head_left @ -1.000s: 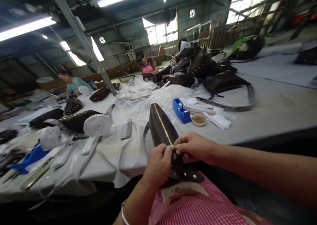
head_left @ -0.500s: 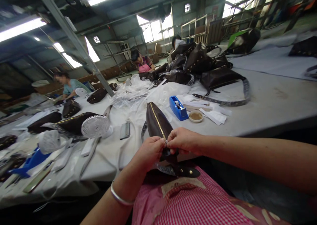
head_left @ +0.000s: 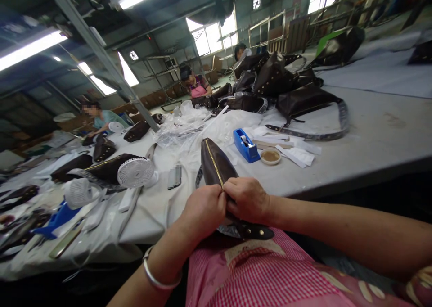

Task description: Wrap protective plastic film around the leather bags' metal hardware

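A dark brown leather bag (head_left: 216, 160) with a gold zipper (head_left: 215, 163) along its top stands at the table's front edge, its near end toward my body. Both hands meet at the near end of that zipper. My left hand (head_left: 206, 209) is closed there, thumb and fingers pressed together. Right against it, my right hand (head_left: 247, 200) is closed too, knuckles up. The exact part pinched between them is hidden by the fingers. Below the hands, a dark strap end (head_left: 256, 232) with gold studs hangs over my pink checked apron (head_left: 270, 280).
Beyond the bag stand a blue tape dispenser (head_left: 246, 146) and a round dish (head_left: 270, 156) of brownish stuff. Several dark bags (head_left: 275, 77) are heaped at the back. To the left lie a phone (head_left: 174, 177) and a white fan (head_left: 135, 172). Other people sit across the table.
My hands have curled tighter over the zipper's near end, hiding more of it, with knuckles now turned up. The view has shifted slightly, so the table things appear further right.
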Action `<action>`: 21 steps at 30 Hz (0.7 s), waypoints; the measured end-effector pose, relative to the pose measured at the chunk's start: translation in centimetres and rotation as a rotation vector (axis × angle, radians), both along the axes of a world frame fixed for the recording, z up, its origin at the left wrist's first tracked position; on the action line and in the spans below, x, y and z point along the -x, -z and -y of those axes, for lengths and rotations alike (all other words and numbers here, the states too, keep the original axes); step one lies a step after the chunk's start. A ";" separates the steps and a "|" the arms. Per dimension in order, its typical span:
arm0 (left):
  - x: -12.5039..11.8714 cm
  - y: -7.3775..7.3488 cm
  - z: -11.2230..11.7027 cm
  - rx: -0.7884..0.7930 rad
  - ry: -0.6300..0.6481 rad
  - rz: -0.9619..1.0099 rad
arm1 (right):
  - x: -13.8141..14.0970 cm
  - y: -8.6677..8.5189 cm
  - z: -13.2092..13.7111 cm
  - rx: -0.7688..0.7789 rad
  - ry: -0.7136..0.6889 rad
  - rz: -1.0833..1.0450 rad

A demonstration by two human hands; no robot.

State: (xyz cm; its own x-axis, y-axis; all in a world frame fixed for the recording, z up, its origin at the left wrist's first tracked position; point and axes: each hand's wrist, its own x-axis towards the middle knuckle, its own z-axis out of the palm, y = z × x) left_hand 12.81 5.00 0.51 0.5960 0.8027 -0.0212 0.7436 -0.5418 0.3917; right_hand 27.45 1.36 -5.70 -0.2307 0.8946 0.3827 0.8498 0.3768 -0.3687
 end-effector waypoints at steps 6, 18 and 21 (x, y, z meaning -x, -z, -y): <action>1.8 3.2 2.5 -0.491 0.099 -0.115 | -1.4 1.3 -0.2 0.235 -0.110 -0.399; 2.7 5.7 3.7 -0.844 0.131 -0.129 | -3.7 -2.8 -4.8 0.465 -0.507 -0.244; 2.9 5.9 3.7 -0.851 0.136 -0.124 | -3.1 -3.5 -6.1 0.528 -0.578 -0.188</action>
